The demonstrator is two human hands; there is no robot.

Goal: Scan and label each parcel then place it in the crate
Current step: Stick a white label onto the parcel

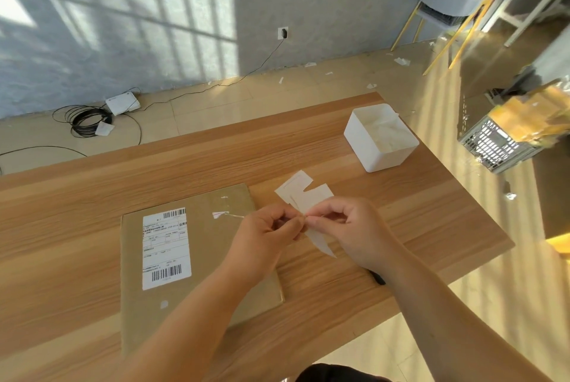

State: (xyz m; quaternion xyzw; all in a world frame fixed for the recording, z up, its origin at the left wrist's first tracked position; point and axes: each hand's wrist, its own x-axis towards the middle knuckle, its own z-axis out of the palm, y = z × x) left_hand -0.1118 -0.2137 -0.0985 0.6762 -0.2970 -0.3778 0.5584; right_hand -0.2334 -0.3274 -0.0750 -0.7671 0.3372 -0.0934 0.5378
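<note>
A cardboard parcel (200, 258) is lying flat on the tabletop (92, 202). Beside its right edge, the left hand (265, 236) and right hand (351, 227) are pinching a white label sheet (303, 188); a white box (381, 137) is sitting beyond, a crate (496, 144) farther right.

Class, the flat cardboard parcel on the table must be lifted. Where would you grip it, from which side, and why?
Probably the right edge of the parcel, from the right: it lies thin and flat on the table, so the grip must slide beneath an edge. That side also stays clear of the label.
</note>
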